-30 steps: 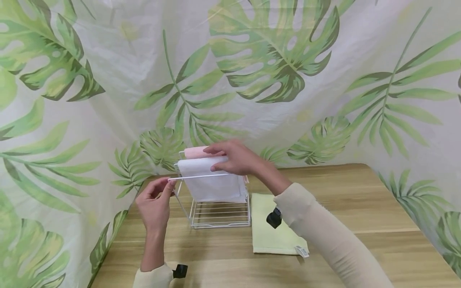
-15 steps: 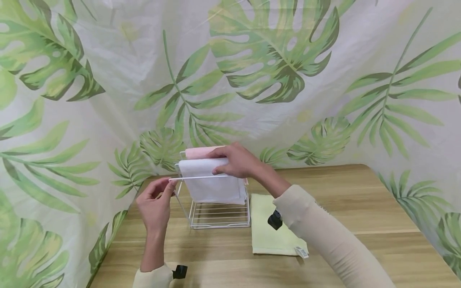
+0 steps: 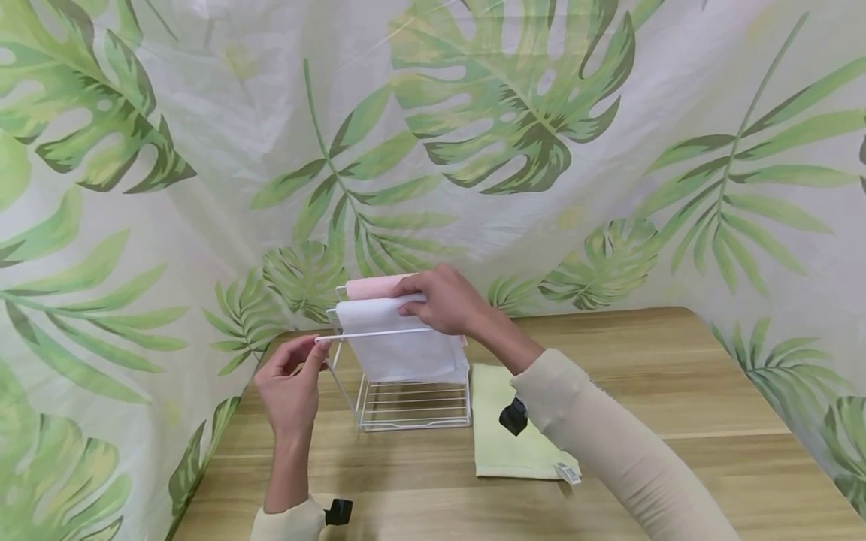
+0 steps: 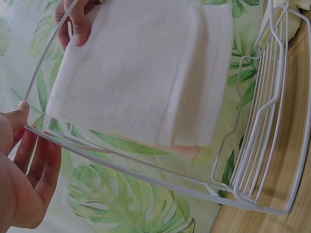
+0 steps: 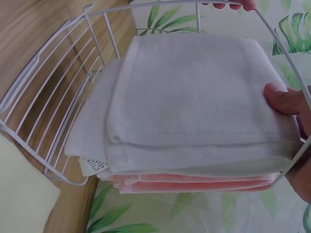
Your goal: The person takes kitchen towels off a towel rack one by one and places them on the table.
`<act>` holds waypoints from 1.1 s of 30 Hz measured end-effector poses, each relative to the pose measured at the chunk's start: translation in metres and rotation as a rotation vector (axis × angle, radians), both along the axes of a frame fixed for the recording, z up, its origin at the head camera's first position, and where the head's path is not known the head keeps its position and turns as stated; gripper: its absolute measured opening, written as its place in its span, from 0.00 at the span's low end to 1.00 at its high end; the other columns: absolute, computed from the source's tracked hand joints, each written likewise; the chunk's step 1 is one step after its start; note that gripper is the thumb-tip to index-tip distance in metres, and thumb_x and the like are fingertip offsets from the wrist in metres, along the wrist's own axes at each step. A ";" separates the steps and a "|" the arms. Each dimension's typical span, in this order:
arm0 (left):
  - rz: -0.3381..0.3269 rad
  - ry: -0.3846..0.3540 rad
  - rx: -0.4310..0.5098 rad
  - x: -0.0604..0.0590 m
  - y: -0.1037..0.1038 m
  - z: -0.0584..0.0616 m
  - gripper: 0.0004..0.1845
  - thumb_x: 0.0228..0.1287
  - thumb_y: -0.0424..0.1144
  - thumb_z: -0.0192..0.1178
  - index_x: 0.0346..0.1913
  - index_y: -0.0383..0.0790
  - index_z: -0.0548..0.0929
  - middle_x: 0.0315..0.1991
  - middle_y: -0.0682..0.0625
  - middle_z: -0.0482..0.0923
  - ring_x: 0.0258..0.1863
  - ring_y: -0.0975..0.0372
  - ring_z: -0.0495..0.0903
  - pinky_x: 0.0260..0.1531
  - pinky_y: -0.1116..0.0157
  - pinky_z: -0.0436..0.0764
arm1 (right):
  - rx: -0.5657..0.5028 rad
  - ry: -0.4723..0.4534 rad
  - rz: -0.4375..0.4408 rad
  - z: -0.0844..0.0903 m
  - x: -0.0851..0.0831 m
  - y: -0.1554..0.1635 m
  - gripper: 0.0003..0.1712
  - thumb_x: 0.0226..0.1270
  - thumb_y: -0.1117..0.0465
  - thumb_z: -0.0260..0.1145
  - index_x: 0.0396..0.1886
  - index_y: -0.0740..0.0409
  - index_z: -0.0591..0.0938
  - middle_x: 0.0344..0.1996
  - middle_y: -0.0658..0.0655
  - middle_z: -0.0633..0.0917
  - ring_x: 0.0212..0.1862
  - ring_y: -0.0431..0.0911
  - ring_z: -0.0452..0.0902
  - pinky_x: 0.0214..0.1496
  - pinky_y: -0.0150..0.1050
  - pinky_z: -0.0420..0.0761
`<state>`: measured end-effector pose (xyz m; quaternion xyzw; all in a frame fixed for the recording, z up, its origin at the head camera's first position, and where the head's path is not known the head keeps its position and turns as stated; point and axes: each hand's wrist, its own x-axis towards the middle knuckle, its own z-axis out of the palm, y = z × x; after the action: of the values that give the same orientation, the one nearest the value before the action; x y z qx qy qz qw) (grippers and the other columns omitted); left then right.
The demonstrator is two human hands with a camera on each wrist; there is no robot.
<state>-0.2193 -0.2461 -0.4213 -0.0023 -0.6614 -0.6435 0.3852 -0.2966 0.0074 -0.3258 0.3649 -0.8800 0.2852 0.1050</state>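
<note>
A white wire rack [image 3: 413, 427] stands on the table, with a white towel [image 3: 399, 349] draped over its middle bar. Behind that hangs a pink towel [image 3: 372, 287] on the rear bar. My left hand [image 3: 292, 379] pinches the left corner of the rack's front top bar between thumb and fingers, as the left wrist view also shows. My right hand [image 3: 449, 300] reaches over the front bar and pinches the white towel's upper fold near its right end, thumb in front [image 5: 279, 99]. Its fingers behind the fold are mostly hidden.
A folded pale yellow towel [image 3: 517, 436] with a small tag lies on the wooden table [image 3: 643, 383], right of the rack. A leaf-patterned curtain [image 3: 514, 225] hangs close behind the table and along its left side.
My right hand has settled lower onto the white towel's top fold, and the towel's lower edge has shifted slightly. My left hand stays at the rack's corner.
</note>
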 end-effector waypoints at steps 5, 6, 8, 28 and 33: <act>-0.009 0.010 0.002 0.000 0.000 -0.001 0.12 0.61 0.28 0.78 0.42 0.22 0.89 0.28 0.59 0.88 0.26 0.70 0.86 0.29 0.75 0.91 | -0.006 0.029 -0.023 0.004 0.004 0.001 0.12 0.73 0.57 0.75 0.53 0.48 0.93 0.49 0.48 0.95 0.47 0.43 0.91 0.52 0.43 0.90; -0.009 0.010 0.002 0.000 0.000 -0.001 0.11 0.61 0.28 0.78 0.42 0.22 0.89 0.28 0.59 0.89 0.26 0.70 0.86 0.29 0.75 0.91 | -0.007 0.036 -0.027 0.005 0.004 0.001 0.12 0.73 0.58 0.75 0.53 0.48 0.93 0.49 0.48 0.95 0.47 0.43 0.91 0.51 0.43 0.90; -0.011 0.012 0.001 0.000 0.000 -0.001 0.11 0.61 0.28 0.78 0.42 0.23 0.89 0.28 0.59 0.89 0.26 0.70 0.86 0.29 0.75 0.91 | -0.013 0.053 -0.036 0.006 0.005 0.001 0.12 0.73 0.58 0.75 0.53 0.49 0.93 0.49 0.49 0.95 0.46 0.43 0.91 0.50 0.43 0.90; -0.004 -0.005 -0.008 -0.001 0.000 0.001 0.11 0.61 0.28 0.78 0.42 0.23 0.90 0.27 0.60 0.88 0.24 0.71 0.85 0.29 0.76 0.91 | -0.164 0.136 -0.012 0.034 0.004 0.002 0.10 0.72 0.60 0.76 0.50 0.52 0.93 0.48 0.53 0.95 0.49 0.45 0.92 0.47 0.39 0.89; -0.002 -0.009 -0.008 0.000 -0.001 0.001 0.11 0.61 0.28 0.78 0.43 0.24 0.90 0.27 0.60 0.88 0.24 0.71 0.85 0.29 0.75 0.91 | -0.176 0.155 0.000 0.044 0.006 -0.001 0.11 0.72 0.60 0.75 0.51 0.52 0.93 0.50 0.52 0.94 0.53 0.45 0.92 0.53 0.39 0.90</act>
<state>-0.2194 -0.2471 -0.4207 -0.0013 -0.6657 -0.6413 0.3816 -0.2903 0.0068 -0.2819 0.3750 -0.8410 0.3322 0.2042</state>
